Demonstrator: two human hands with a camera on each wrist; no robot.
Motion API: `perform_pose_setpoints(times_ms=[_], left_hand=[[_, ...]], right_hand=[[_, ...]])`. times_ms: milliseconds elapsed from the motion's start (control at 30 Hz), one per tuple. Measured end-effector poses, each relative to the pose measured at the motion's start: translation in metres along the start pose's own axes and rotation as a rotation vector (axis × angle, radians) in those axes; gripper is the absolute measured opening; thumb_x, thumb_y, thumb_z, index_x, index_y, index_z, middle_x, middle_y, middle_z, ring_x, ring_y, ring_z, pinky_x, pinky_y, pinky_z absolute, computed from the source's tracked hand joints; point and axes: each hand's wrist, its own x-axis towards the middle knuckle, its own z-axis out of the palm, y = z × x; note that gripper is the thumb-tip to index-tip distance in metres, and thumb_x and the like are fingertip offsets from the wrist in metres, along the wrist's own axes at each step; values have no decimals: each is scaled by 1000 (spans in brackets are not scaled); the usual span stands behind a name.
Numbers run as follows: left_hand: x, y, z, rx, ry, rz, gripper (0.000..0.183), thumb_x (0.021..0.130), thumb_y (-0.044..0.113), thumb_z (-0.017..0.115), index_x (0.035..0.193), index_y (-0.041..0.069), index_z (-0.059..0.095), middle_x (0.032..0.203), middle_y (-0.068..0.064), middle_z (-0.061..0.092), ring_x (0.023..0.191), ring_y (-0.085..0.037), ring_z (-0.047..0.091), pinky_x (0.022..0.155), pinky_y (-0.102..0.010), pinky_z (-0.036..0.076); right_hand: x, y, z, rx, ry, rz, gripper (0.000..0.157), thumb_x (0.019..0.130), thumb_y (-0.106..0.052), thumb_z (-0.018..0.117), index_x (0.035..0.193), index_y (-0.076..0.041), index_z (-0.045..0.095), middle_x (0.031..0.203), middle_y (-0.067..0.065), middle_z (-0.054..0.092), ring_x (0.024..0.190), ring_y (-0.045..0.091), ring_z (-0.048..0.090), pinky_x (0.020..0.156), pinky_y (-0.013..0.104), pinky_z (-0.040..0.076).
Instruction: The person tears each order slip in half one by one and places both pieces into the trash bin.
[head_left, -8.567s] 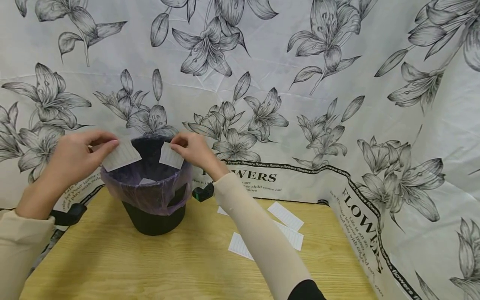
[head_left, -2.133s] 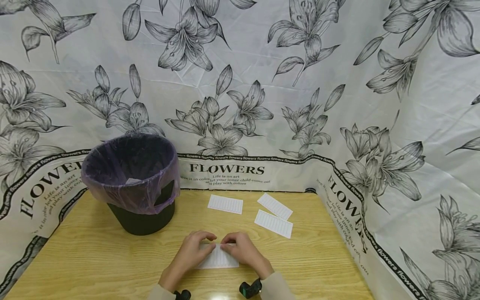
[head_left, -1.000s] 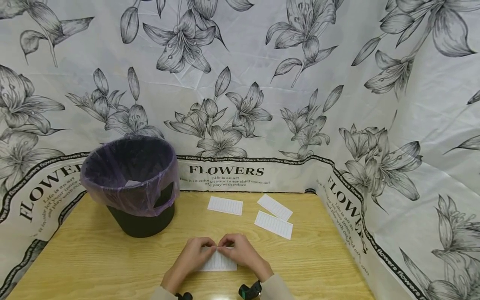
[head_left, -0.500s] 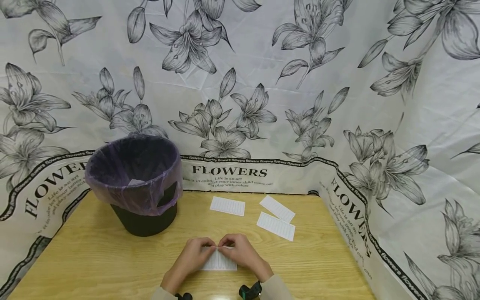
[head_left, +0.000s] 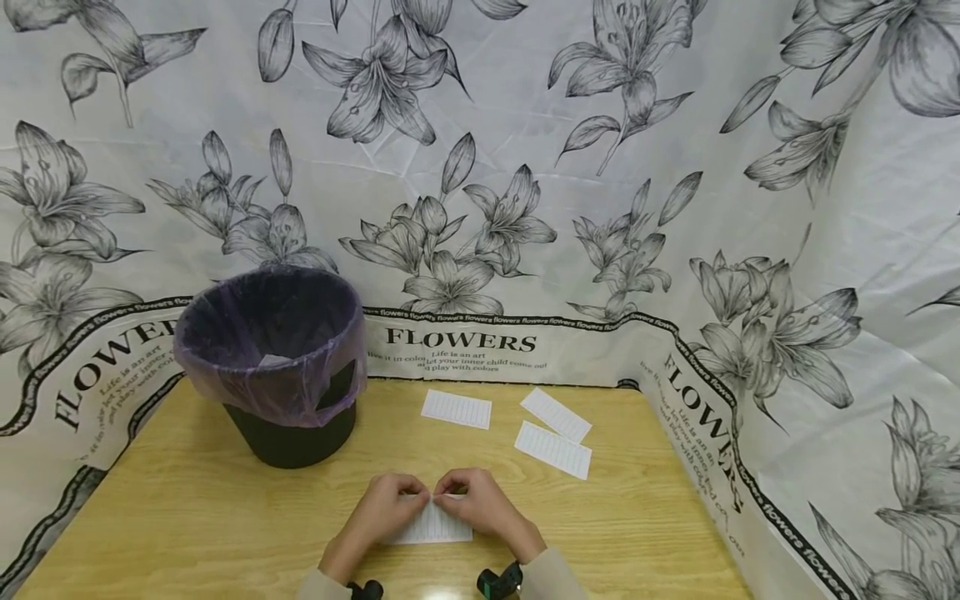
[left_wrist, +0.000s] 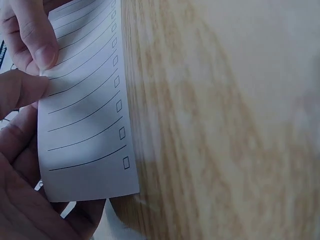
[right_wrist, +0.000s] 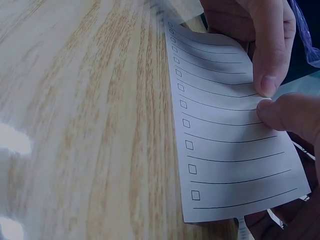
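In the head view my left hand (head_left: 381,510) and right hand (head_left: 483,506) are side by side over the near part of the table. Together they pinch the far long edge of a white checklist slip (head_left: 437,530), thumbs on top and fingers behind. Both thumb tips meet near the middle of that edge. Printed lines with small boxes run along the slip (left_wrist: 85,135) in the left wrist view, where it bows slightly and looks whole. From the right wrist, the same slip (right_wrist: 227,145) shows its boxed edge low over the wood.
A black bin (head_left: 292,437) with a purple liner (head_left: 258,392) stands at the left; a white paper piece (head_left: 276,361) shows inside. Farther back on the table lie a lined slip (head_left: 456,409) and two overlapping slips (head_left: 557,414) to its right. Floral cloth (head_left: 465,208) hangs behind.
Earliest, each hand held a paper piece over the bin. Later both hands are at the near table on another slip, and their fingertips have since drawn together. Little differs over the last second.
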Motion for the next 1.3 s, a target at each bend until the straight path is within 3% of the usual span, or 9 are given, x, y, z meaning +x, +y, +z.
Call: perform_pose_setpoints(times_ms=[633, 967, 1167, 1300], left_hand=[[3, 5, -2, -40, -37, -33, 11, 91, 17, 74, 86, 11, 81, 90, 0, 78, 88, -15, 70, 74, -29, 54], [3, 4, -1, -33, -12, -48, 11, 93, 16, 72, 87, 14, 81, 95, 0, 78, 97, -22, 72, 86, -45, 57], [2, 2, -6, -40, 21, -61, 10, 95, 19, 73, 90, 15, 80, 96, 1, 78, 97, -22, 72, 88, -48, 57], [0, -1, -7, -49, 33, -75, 9, 95, 18, 74, 91, 13, 80, 96, -1, 78, 99, -25, 72, 89, -51, 57]], right_hand=[[-1, 0, -1, 4, 8, 0, 7, 95, -16, 74, 89, -17, 77, 90, -7, 74, 85, -1, 63, 84, 24, 55], [-4, -1, -5, -1, 23, 12, 6, 96, -20, 73, 95, -16, 78, 97, -4, 76, 91, 3, 66, 83, 25, 54], [-5, 2, -10, -41, 53, 50, 9, 97, -23, 72, 99, -16, 78, 100, -1, 76, 75, 3, 56, 64, 20, 47], [-6, 3, -12, -28, 80, 58, 9, 98, -22, 72, 96, -15, 78, 96, -1, 76, 70, 4, 53, 60, 19, 44]])
